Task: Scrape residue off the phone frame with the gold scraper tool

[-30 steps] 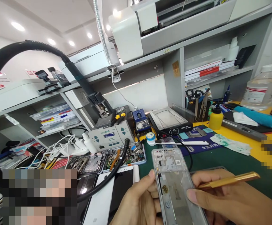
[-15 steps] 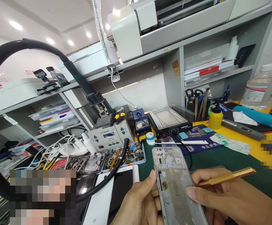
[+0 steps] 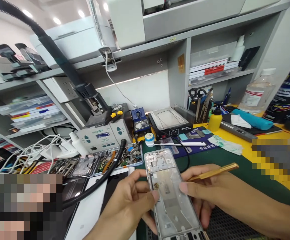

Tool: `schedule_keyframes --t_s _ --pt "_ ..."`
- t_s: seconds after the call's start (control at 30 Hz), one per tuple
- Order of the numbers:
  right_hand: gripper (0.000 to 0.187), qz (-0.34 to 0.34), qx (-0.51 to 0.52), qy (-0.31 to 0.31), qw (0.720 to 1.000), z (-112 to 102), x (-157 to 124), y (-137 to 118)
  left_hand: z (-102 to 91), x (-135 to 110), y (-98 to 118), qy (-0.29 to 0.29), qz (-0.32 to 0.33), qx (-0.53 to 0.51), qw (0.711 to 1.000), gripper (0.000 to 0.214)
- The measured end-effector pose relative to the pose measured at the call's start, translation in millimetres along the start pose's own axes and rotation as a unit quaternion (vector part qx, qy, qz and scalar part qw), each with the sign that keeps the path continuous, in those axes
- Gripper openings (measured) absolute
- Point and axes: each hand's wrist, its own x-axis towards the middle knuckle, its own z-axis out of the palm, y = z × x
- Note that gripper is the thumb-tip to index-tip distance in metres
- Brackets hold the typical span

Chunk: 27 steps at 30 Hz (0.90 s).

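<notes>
An opened phone frame (image 3: 171, 196) with its inner metal plate showing is held upright between both hands above the green mat (image 3: 237, 173). My left hand (image 3: 127, 210) grips its left edge, thumb pressed on the plate. My right hand (image 3: 210, 196) grips the right edge with the thumb on the plate, and gold tweezers (image 3: 213, 172) are tucked between its fingers, pointing right.
A rework station (image 3: 102, 138) and parts tray (image 3: 121, 158) sit behind the phone, with a black hose (image 3: 94, 185), a white phone (image 3: 94, 203), a heating plate (image 3: 170, 121), yellow bottle (image 3: 215, 120), clear bottle (image 3: 256, 93) and shelves (image 3: 210, 71).
The view dropped and shifted, so both hands and the phone frame now sit further left and fuller in view. My left thumb has moved onto the plate. Grips are unchanged.
</notes>
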Motion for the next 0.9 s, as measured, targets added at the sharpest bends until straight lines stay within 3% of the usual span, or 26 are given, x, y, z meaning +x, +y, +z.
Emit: schedule_keyframes --t_s 0.13,0.37,0.43,0.57,0.7,0.8,0.9 --pt "0.045 -0.018 -0.024 0.074 0.997 -4 0 -5 0.4 -2 1 0.01 -0.018 0.054 0.998 0.04" --pt "0.052 -0.13 -0.025 0.172 0.976 -4 -7 -9 2.9 -3 5 0.019 -0.06 0.075 0.995 0.046" --pt "0.049 -0.137 -0.04 0.156 0.977 -1 -11 -7 3.4 -5 5 0.032 -0.074 0.099 0.992 0.05" --pt "0.052 -0.104 -0.073 0.06 0.99 6 -20 -1 4.7 -9 2 0.081 -0.082 0.179 0.977 0.055" --pt "0.041 -0.025 -0.074 -0.008 0.997 10 -23 5 9.0 -11 0 0.123 -0.087 0.253 0.956 0.063" --pt "0.038 0.013 -0.091 -0.028 0.995 11 -23 10 13.9 -10 0 0.173 -0.075 0.319 0.929 0.067" --pt "0.044 0.025 -0.136 -0.028 0.99 11 -23 16 16.2 -8 -3 0.182 -0.061 0.405 0.894 0.065"
